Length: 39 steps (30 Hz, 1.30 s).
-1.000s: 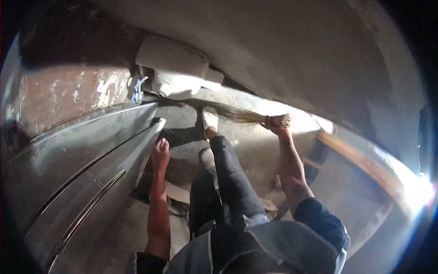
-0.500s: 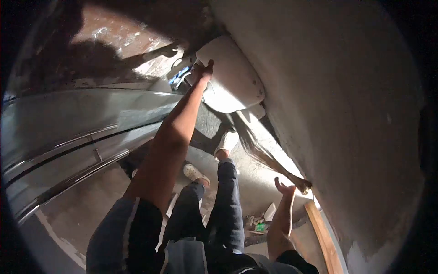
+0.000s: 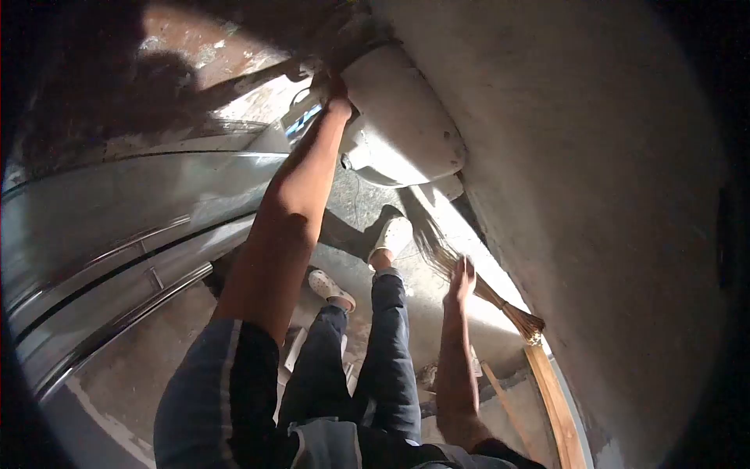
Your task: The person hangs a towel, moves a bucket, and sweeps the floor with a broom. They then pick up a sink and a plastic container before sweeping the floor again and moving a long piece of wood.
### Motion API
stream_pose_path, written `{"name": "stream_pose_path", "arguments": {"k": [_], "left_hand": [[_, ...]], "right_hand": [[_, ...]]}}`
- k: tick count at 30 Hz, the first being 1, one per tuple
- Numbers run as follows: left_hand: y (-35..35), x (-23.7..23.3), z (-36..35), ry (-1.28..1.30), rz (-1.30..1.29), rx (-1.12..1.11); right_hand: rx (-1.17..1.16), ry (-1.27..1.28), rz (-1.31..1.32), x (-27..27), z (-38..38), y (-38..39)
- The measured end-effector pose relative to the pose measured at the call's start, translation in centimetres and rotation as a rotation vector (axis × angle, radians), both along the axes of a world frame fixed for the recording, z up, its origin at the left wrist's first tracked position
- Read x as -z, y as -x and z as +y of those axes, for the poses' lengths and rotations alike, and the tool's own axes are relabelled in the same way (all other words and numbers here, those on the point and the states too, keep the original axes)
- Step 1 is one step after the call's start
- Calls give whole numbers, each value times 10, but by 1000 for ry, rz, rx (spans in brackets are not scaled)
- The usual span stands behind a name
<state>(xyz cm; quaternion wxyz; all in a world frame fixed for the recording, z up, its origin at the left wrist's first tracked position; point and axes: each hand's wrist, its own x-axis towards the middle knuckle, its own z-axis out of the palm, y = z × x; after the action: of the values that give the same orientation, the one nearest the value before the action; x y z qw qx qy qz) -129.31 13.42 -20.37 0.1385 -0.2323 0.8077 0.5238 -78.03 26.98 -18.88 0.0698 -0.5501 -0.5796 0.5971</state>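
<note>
Honestly, my right fingers [image 3: 466,267] were stretched out and loose, lying flat against the broom [image 3: 508,309] rather than curled round it, so my right hand [image 3: 459,283] touched the stalks without gripping them. The broom sloped along the foot of the plaster wall [image 3: 617,203], its bound end near the wooden plank [image 3: 556,402] and its bristles fanned toward my white shoe [image 3: 391,234]. To handle it well, I judged, I should close my fingers low on the bound neck, where the stalks are tight (a loose hold on the splayed part would only let them slide apart). My left fingers [image 3: 336,78] were up at the top edge of the white tank [image 3: 402,133], but whether they were hooked over it or merely pressed against it I cannot tell, since shadow hid them. That left hand [image 3: 338,92] was at full reach, the arm crossing the metal panel [image 3: 117,227] beside me, so I thought it wise to put little weight on the tank and stand square on both feet.
</note>
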Motion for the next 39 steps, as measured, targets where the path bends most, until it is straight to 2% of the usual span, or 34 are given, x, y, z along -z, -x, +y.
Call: {"name": "stream_pose_path", "arguments": {"k": [1, 2, 3, 4, 6, 7, 9, 11, 12, 13, 15, 16, 17, 18, 19, 20, 21, 23, 24, 26, 27, 28, 29, 30, 32, 33, 35, 36, 37, 39], "left_hand": [[-7, 10, -8, -295, -165, -60], [-14, 18, -14, -558, -344, -131], [-20, 25, -16, -643, -407, -121], [-21, 28, -11, -427, -318, 34], [-26, 33, 8, -146, -194, 48], [-27, 35, 13, -87, -155, -88], [-29, 3, 7, -157, -163, -34], [-22, 14, 3, -737, -206, -133], [-30, -21, 10, -775, -183, -183], [-26, -21, 11, -781, -173, -190], [-26, -15, 12, -1040, -113, -137], [-24, -14, 10, -929, -145, -175], [-25, -14, 5, -929, -145, -180], [-26, -9, 1, -1081, -100, -34], [-25, -5, -2, -1230, -57, 121], [-25, -1, -9, -1233, -61, 128], [-27, 2, -22, -1068, 87, 248], [-31, 6, -51, -721, 373, 471], [-34, 6, -60, -540, 511, 575], [-41, -23, -52, -627, 253, 306], [-42, -50, -46, -855, -152, -80], [-38, -24, -58, -868, -130, -50], [-39, -29, -65, -874, -127, -53], [-42, -33, -73, -804, -117, -2], [-52, -46, -84, -739, -102, 45], [-57, -55, -87, -791, -122, 18], [-69, -75, -89, -902, -169, -24], [-73, -80, -90, -958, -192, -41], [-83, -83, -93, -1011, -223, -63], [-109, -88, -95, -1086, -329, -390]], "right_hand": [[-31, 132, 73, -24, 10, 69], [-158, -20, -18, -30, 21, 122], [-132, 17, 77, 2, 28, 153], [-107, 58, 172, 34, 36, 183], [-13, 127, 238, 25, 38, 229], [31, 134, 237, 20, 38, 241], [-49, 121, 188, 68, 57, 238], [-133, 92, 143, 74, 58, 242], [-214, 46, 135, 52, 58, 239], [-295, -3, 133, 30, 58, 244], [-372, -26, 181, 12, 61, 251], [-435, -20, 216, 8, 63, 251], [-496, -13, 251, 4, 64, 252], [-495, -13, 250, 7, 68, 255], [-524, 101, 61, 12, 77, 260], [-549, 214, -128, 16, 84, 262], [-542, 210, -130, 12, 83, 261], [-584, 212, 184, 0, 71, 260], [-576, 207, 181, -3, 69, 263], [-864, 289, -75, -6, 63, 275], [-859, 282, -76, -11, 51, 284], [-872, 292, 35, -18, 34, 296], [-888, 303, 147, -25, 19, 306], [-895, 298, 145, -30, 10, 316], [-1061, 145, -50, -39, -6, 328], [-1065, 133, -52, -44, -14, 328], [-1078, -83, -177, -55, -28, 319], [-1042, 32, -342, -75, -36, 316], [-855, -265, -3, -50, -48, 285], [-953, -130, -257, -110, -56, 264]]}}
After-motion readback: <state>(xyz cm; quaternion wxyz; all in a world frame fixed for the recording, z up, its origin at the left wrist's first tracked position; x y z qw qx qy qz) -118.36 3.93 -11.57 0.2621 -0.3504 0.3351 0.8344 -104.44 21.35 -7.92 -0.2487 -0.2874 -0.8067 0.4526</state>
